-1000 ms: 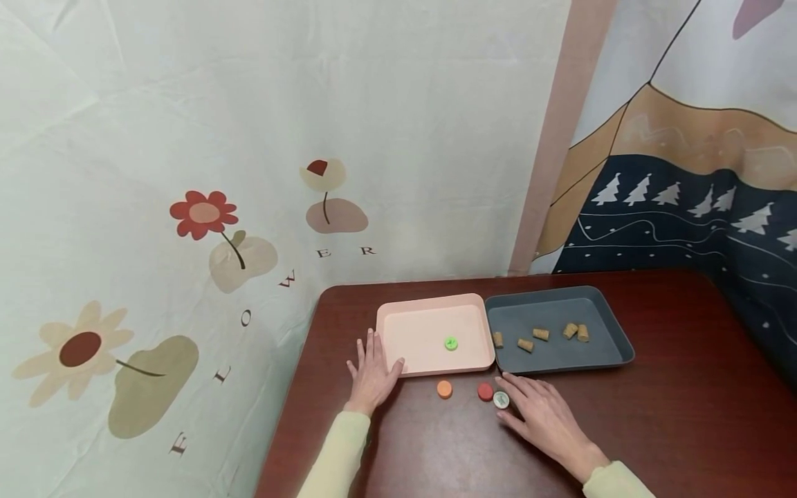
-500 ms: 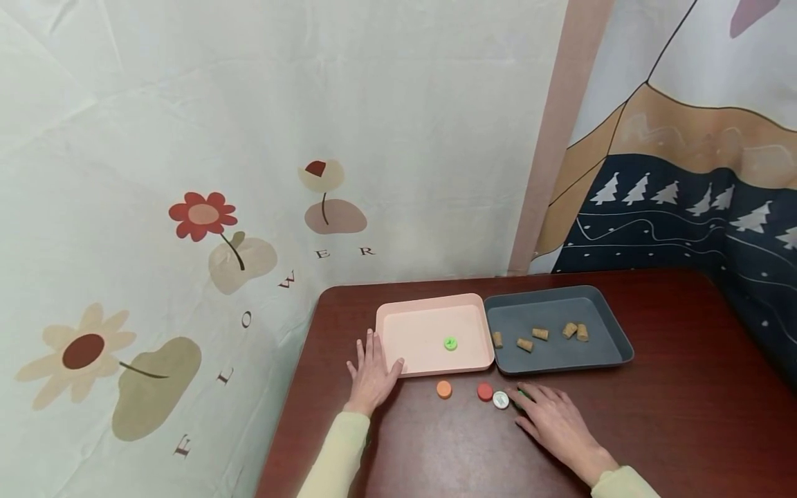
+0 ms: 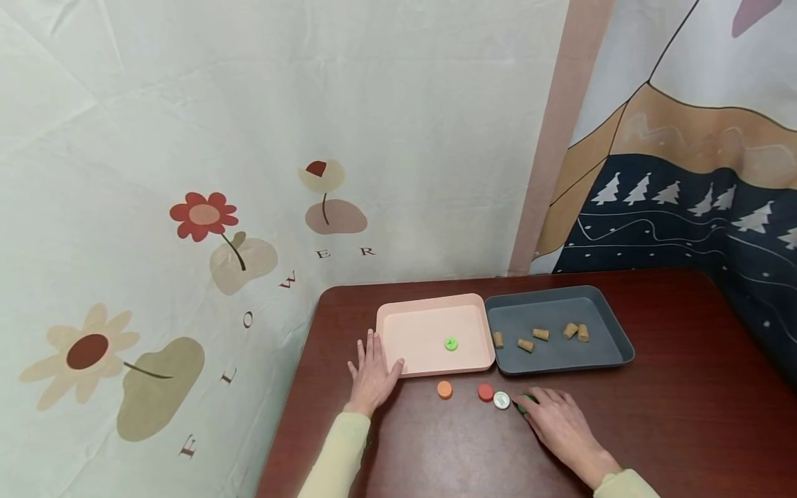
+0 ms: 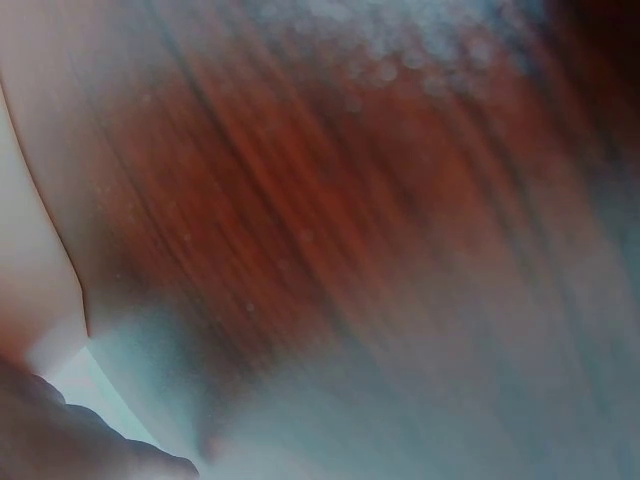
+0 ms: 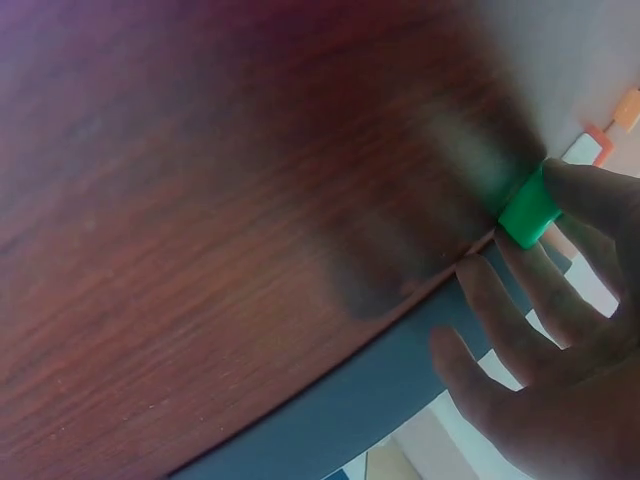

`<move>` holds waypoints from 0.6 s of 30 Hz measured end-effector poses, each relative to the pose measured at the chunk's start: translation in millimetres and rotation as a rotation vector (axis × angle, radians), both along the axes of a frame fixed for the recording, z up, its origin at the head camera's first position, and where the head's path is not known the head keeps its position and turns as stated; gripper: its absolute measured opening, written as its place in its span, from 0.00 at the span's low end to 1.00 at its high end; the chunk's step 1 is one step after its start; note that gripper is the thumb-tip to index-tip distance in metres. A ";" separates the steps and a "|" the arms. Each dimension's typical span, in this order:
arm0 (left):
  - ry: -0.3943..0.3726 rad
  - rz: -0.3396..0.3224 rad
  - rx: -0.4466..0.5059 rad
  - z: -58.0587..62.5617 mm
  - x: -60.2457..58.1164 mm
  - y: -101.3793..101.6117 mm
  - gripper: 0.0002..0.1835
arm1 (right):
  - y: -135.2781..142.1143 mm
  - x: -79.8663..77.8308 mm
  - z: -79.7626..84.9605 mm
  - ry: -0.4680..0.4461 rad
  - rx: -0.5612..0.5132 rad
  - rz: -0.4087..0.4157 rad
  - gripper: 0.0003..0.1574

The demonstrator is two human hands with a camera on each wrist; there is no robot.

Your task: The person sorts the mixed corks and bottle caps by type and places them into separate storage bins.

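We find the head view facing forward-down, wrist views close; head and right wrist share the green cap [image 5: 529, 210].

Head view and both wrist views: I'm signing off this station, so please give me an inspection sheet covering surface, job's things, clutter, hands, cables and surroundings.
Surface: dark reddish wood-grained table
Job's things: green cap in hand; white cap, red cap and orange cap on the table; light-green cap in the pink tray; five corks in the blue-grey tray
Clutter: nothing seen
Hands: right hand pinches the green cap; left hand lies at the pink tray's left edge
Cables: nothing seen
Surroundings: wall hangings printed with flowers and trees
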State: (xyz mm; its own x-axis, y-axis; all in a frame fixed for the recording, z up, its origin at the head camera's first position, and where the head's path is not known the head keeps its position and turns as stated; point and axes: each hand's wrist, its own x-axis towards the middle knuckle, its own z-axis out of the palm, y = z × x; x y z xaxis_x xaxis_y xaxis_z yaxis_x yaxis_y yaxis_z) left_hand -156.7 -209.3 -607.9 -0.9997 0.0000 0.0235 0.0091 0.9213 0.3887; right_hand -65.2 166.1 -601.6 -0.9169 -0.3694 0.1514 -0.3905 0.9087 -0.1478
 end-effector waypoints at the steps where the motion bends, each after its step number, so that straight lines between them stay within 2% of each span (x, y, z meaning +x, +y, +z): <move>1: 0.000 0.000 0.000 0.0 0.0 0.0 0.51 | 0.1 -0.1 0.3 0.006 -0.002 0.001 0.20; 12: -0.002 0.001 0.000 -0.6 -1.1 -0.5 0.51 | -1.1 -4.0 9.0 0.105 -0.095 0.031 0.21; 18: -0.006 0.002 -0.001 -0.9 -1.4 -0.8 0.51 | -3.7 -5.8 15.5 0.119 -0.135 0.027 0.24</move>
